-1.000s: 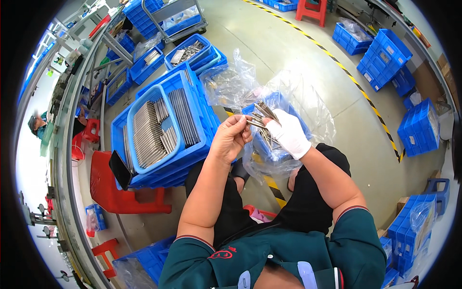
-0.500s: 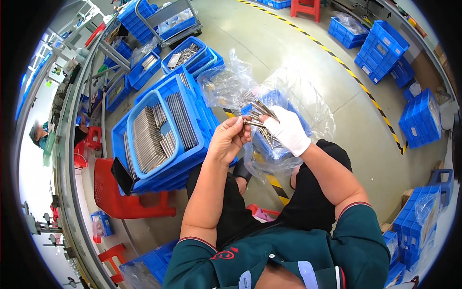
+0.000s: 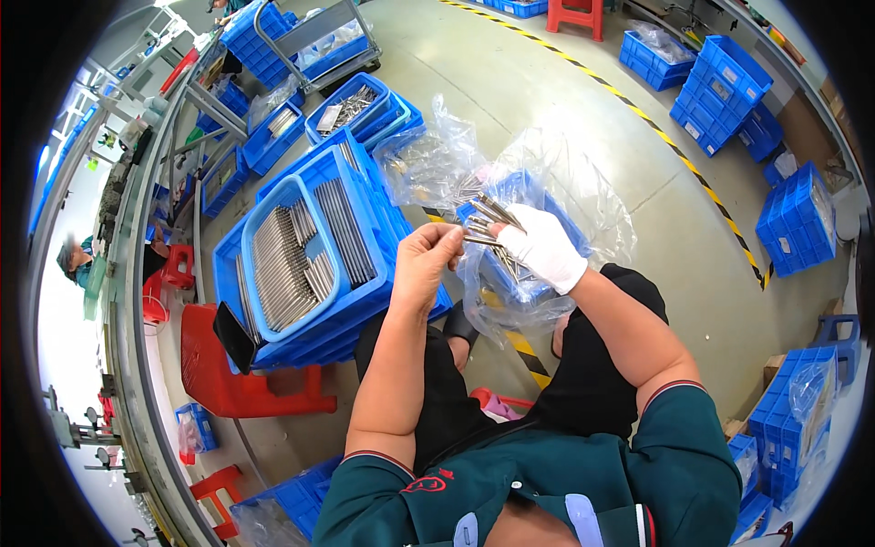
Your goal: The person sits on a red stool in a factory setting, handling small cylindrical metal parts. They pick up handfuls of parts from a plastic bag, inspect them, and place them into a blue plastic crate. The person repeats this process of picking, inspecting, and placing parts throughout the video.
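Observation:
My right hand [image 3: 544,248], in a white glove, is closed round a bundle of slim metal rods [image 3: 492,211] whose ends fan out to the left. My bare left hand [image 3: 427,264] is pinched at the end of one rod beside that bundle; its fingers partly hide the contact. Below the right hand, a blue crate [image 3: 567,224] lined with clear plastic holds more loose rods. To the left, a light-blue tray [image 3: 335,264] of neatly lined-up metal rods [image 3: 284,264] rests on a stack of blue crates [image 3: 387,214].
A red stool [image 3: 214,365] stands left of the crates, with a black flat object [image 3: 235,337] at their corner. Clear plastic sheeting [image 3: 597,196] spreads around the lined crate. Blue crates [image 3: 720,87] are stacked at right; a cart [image 3: 333,55] stands far left. Another person [image 3: 77,258] sits at far left.
My left hand has shifted slightly left and its fingers have curled in more at the rod's end. The right hand holds the bundle in almost the same place.

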### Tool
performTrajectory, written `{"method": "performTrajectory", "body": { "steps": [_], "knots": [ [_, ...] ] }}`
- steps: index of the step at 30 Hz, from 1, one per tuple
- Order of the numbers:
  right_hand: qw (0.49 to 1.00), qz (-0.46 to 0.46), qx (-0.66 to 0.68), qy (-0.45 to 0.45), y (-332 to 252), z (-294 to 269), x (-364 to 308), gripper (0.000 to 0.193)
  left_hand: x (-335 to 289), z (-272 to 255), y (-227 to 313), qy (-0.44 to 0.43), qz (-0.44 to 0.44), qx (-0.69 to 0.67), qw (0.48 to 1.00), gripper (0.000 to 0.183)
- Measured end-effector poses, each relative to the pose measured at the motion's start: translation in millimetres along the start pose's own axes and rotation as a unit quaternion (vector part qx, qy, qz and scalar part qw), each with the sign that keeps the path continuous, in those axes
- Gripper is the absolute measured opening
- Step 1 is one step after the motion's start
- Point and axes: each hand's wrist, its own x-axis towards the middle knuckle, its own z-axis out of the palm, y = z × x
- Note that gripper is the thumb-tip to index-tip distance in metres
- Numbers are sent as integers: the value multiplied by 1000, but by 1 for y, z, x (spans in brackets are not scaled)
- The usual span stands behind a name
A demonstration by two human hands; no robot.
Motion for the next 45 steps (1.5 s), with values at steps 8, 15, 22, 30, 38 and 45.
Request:
{"method": "performTrajectory", "body": {
  "steps": [8,15,22,30,38,45],
  "knots": [
    [999,19,15,-45,-7,1,-2,28,1,1,4,15,-24,-51,998,20],
    [999,6,28,-46,-5,3,-1,28,2,-2,-2,-11,-48,-57,997,18],
    [999,-1,-18,-43,-8,1,-3,26,-2,4,0,13,-35,-5,999,21],
    [999,-9,-22,-23,-3,7,-3,27,-2,4,-6,31,-15,16,999,19],
    [999,1,-12,-50,-7,5,-1,28,1,0,-1,42,8,14,999,21],
    [996,-11,-54,-67,-9,6,-3,29,0,-2,0,12,-8,16,1000,21]
  ]
}}
